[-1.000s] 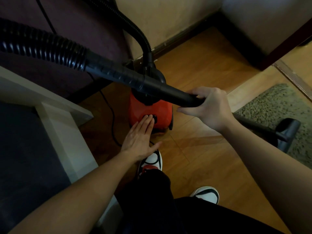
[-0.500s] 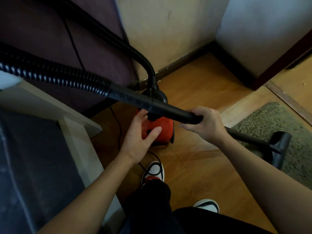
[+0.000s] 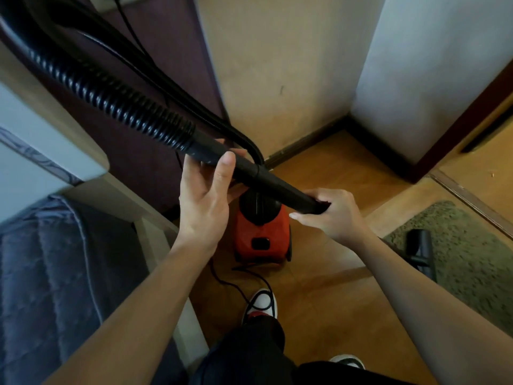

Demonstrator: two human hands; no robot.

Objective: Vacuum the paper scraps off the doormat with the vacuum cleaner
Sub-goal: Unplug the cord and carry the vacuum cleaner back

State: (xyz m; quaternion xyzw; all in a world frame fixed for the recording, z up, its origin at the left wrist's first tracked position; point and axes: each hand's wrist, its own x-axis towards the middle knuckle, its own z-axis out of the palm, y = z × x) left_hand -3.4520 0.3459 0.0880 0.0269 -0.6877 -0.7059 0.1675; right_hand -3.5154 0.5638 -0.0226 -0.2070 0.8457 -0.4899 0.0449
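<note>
Both hands are on the smooth black wand [image 3: 266, 179] now: left hand [image 3: 205, 201], which was down on the glossy red vacuum body [image 3: 261, 240] half a second ago, curls under the cuff by the ribbed hose [image 3: 111, 90]; right hand [image 3: 330, 215] has its grip wrapped round the lower end. The floor nozzle [image 3: 420, 251] sits on the shaggy olive doormat [image 3: 472, 259], right of frame.

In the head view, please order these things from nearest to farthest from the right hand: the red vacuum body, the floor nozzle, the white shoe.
From the right hand:
1. Red vacuum body, just to its left on the floor.
2. Floor nozzle, to its right on the doormat.
3. White shoe, below, by the cord.
</note>
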